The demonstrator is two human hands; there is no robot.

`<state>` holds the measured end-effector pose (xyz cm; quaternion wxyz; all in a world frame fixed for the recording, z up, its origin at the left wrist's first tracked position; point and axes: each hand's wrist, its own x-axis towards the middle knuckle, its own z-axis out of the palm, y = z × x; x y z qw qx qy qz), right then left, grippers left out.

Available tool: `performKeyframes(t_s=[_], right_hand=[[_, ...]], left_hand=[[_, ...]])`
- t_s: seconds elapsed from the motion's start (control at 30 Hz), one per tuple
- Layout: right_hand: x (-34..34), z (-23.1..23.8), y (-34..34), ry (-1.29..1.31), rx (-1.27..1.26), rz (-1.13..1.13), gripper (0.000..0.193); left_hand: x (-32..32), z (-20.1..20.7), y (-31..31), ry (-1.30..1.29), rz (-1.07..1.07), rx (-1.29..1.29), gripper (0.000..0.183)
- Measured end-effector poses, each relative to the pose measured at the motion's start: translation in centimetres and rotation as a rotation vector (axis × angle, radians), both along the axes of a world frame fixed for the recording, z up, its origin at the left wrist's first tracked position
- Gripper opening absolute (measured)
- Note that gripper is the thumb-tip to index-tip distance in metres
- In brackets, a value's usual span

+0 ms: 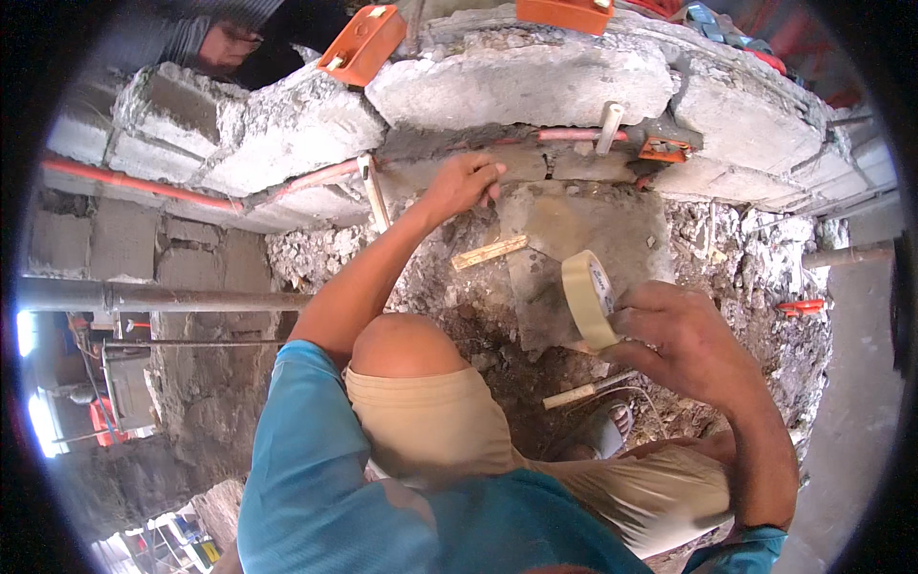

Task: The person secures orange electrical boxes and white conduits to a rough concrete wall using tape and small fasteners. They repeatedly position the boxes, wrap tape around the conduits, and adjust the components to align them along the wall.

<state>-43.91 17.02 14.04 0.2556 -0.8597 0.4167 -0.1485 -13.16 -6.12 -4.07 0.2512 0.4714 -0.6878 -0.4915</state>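
My right hand (674, 335) grips a roll of cream-coloured adhesive tape (590, 301) by its near side, thumb and fingers closed on the rim. The roll is held on edge above the rubble. Farther left, my left hand (466, 187) is raised in front of the block wall, with its fingers curled together. Whatever may be between those fingertips is too small to make out. Below that hand lies a short wooden strip (489, 252). A reddish conduit (330, 178) runs along the wall just behind it.
Orange electrical boxes (363, 43) sit on the wall top, and another orange box (665, 149) is set lower. A pale stick (374, 193) leans against the wall. A light-handled tool (585, 391) lies near my foot. A pipe (163, 297) crosses at left. Another person (228, 46) is beyond the wall.
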Motion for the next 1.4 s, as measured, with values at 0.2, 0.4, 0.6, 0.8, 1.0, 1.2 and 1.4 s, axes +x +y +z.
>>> performKeyframes(t_s=[0.2,0.4,0.6,0.8,1.0,1.2,1.4], right_hand=[[-0.5,0.7,0.5,-0.030,-0.045,-0.021,0.022],[-1.0,0.5,0.1,-0.002,-0.045,-0.014,0.026],[-1.0,0.9,0.4,-0.025,-0.068,-0.024,0.029],[-1.3,0.1,0.0,-0.070,-0.050,-0.035,0.021],[-1.1,-0.4,-0.1,-0.036,-0.067,-0.038,0.024],[-1.7,-0.1,0.1,-0.026,-0.069,-0.012,0.026],[-2.3,-1.1,-1.0,-0.086,0.008,-0.034,0.025]], left_hand=[[-2.0,-0.7,-2.6,0.186,0.067,0.054,0.034],[-6.1,-1.0,-0.5,0.285,0.280,-0.052,0.035],[-7.6,-1.2,-0.1,0.261,0.106,-0.030,0.033],[-8.7,-2.8,-1.6,0.422,0.261,-0.005,0.033],[-10.0,-2.7,-0.9,0.452,0.319,-0.016,0.030],[-6.8,-2.4,-1.1,0.301,0.160,0.003,0.030],[-5.0,-0.6,-1.5,0.038,-0.005,0.046,0.036]])
